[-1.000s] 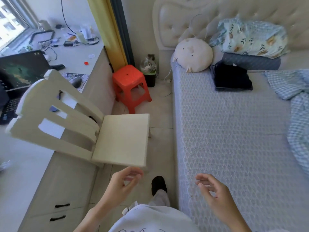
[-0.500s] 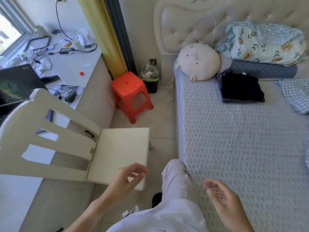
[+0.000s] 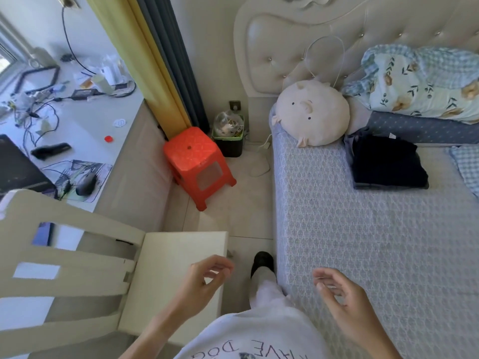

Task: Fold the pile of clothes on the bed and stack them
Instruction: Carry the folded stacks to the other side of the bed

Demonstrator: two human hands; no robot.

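Clothes for this job show only as a dark folded stack (image 3: 387, 161) at the far end of the bed (image 3: 363, 242), just beside the round pig cushion (image 3: 312, 114) and touching the blue pillow behind it; no loose pile is in view, though a checked cloth (image 3: 466, 168) pokes in at the right edge and could be part of it. Both hands are empty: the left hand (image 3: 207, 277) hangs with loosely curled fingers over the seat of the pale chair (image 3: 171, 275), and the right hand (image 3: 344, 299) is relaxed and half open above the near edge of the bed. The chief risk, as I judge it, is footing: the person stands in a narrow floor strip between chair and bed, so a reach towards the right could knock the chair or catch a leg. A second risk is the finished stack, since dragging fabric across the bed could topple it or push it against the cushion.
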